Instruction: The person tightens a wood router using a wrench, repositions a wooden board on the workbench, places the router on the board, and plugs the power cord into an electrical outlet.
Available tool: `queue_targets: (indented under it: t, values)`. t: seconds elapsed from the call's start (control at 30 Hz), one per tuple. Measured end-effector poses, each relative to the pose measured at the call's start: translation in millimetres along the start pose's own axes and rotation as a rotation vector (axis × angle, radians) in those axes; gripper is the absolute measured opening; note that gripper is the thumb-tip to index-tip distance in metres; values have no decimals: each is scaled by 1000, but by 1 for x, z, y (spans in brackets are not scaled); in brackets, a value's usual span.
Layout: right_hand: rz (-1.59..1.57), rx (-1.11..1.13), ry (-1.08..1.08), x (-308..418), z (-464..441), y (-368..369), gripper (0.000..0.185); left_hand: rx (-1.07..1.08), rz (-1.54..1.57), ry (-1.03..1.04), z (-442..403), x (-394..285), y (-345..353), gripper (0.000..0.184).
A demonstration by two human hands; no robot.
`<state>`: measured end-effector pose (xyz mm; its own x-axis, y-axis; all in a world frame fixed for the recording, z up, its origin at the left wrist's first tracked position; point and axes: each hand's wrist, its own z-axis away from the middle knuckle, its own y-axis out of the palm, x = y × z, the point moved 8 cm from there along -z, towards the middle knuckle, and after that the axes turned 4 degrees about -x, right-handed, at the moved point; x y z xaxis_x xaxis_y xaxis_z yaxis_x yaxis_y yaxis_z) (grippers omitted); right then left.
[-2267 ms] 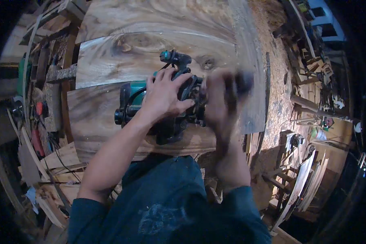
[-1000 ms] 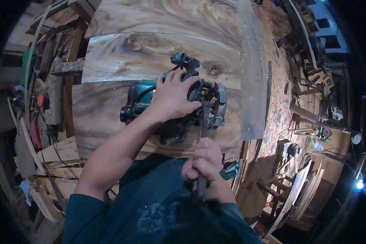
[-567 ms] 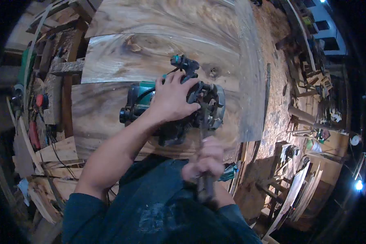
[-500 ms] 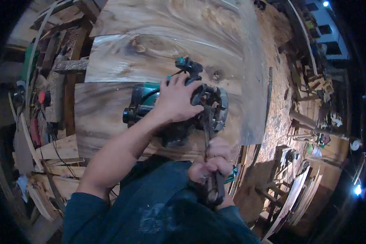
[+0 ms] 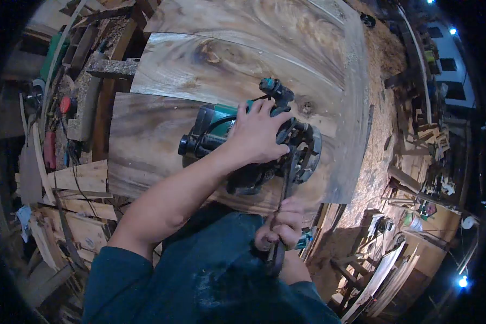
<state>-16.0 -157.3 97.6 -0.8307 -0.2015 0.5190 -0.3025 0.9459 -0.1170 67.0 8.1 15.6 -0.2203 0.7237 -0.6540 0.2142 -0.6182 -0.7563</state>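
A green and black router (image 5: 221, 120) lies on its side on the wooden boards, its round base facing right. My left hand (image 5: 255, 132) grips the router's body from above, fingers spread across it and thumb near the base. Closed around a long dark metal wrench (image 5: 287, 186) is my right hand (image 5: 279, 227), close in front of my shirt. The wrench's far end reaches in by the router's base, where its jaw is hard to make out. A black side handle with a teal end (image 5: 270, 85) sticks up beyond my left fingers.
Wide grained boards (image 5: 151, 140) lie side by side under the router. Wood offcuts (image 5: 81, 181) and a red-handled tool (image 5: 49, 150) are at the left. Sawdust (image 5: 380, 137) covers the floor on the right, with more scrap wood (image 5: 389, 286) beyond.
The whole view has shifted, placing the router further right. Relative to the router, my right hand and the wrench's handle have swung left. My left hand keeps its hold.
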Motion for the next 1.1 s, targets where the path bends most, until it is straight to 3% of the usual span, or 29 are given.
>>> queue_targets:
  t: [0.17, 0.33, 0.4, 0.47, 0.5, 0.6, 0.7, 0.83, 0.93, 1.1]
  values:
    - [-54, 158, 50, -17, -8, -3, 19, 31, -15, -25, -1, 1, -1, 76]
    - [162, 69, 713, -117, -52, -17, 9, 2, -50, 12, -1, 3, 7, 78]
    - [38, -3, 985, -155, -83, 2, 20, -8, -56, 22, 0, 2, 6, 79]
    - [171, 125, 1067, -177, -122, 24, 34, -4, -63, 31, 0, 2, 4, 79]
    - [261, 178, 964, -203, -128, 28, 37, 2, -64, 36, 1, 1, 5, 79]
    - [423, 242, 1091, -241, -137, 39, 43, 22, -87, 15, 1, 0, 4, 80]
    - [668, 200, 1033, -208, -165, 25, 48, 12, -96, 32, -1, -2, 2, 81]
    - [453, 32, 810, -178, -190, 25, 51, -23, -77, 62, 0, 1, 5, 79]
    - [641, -83, 664, -158, -226, 9, 47, -8, -58, 63, 0, -1, 3, 78]
    - [-19, -456, 799, -103, -177, -15, 40, 73, -102, 10, -4, 0, 6, 81]
